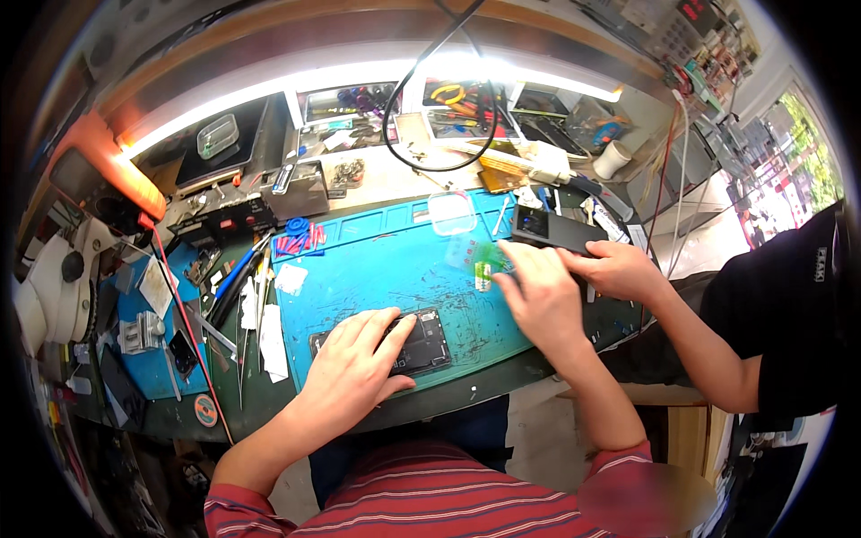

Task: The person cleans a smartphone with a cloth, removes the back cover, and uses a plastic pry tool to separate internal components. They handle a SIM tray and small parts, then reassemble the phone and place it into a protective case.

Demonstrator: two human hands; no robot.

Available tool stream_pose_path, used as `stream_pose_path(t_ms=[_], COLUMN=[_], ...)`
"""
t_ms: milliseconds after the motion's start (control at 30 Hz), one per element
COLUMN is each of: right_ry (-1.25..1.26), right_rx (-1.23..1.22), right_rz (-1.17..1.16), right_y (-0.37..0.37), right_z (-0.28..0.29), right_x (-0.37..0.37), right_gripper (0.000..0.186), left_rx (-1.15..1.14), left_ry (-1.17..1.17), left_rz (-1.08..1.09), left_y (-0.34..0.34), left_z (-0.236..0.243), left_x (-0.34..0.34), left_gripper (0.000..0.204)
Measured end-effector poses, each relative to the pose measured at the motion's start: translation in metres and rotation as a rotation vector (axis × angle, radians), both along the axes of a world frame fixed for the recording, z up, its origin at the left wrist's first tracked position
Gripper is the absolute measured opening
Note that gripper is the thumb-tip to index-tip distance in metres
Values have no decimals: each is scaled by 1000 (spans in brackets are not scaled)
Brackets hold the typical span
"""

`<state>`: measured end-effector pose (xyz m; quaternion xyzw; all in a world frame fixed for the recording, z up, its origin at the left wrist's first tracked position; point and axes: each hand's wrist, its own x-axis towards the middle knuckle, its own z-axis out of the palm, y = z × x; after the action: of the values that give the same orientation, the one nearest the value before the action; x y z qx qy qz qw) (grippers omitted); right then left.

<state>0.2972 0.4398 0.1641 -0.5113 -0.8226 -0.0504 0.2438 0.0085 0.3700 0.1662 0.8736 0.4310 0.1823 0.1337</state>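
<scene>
Shows opened smartphone (430, 348) at seven o'clock on blue mat (377, 269), beneath wide-spread left hand (350, 360), apparently for steadying; at two o'clock, green film (488, 255) by right hand (543, 294), too blurred to judge gripping.

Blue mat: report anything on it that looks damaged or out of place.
The blue mat looks worn: dark, scratch-like marks break up its plain middle, just beyond the dark phone under the left hand.

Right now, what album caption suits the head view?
Left fingers on a flat black device, right fingers by blurred green film.
</scene>
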Motion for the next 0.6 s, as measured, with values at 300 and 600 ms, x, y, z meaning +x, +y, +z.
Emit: stream_pose_path(t_ms=[300, 600], right_ry=[-1, 309], right_rx=[-45, 8], right_rz=[-63, -215], right_y=[32, 114], right_z=[-6, 31], right_x=[-15, -6], right_gripper=[30, 32], left_rx=[-50, 36], left_ry=[-59, 59], left_rz=[40, 7], left_y=[0, -5], left_z=[1, 9], left_x=[-11, -12], left_gripper=[76, 76])
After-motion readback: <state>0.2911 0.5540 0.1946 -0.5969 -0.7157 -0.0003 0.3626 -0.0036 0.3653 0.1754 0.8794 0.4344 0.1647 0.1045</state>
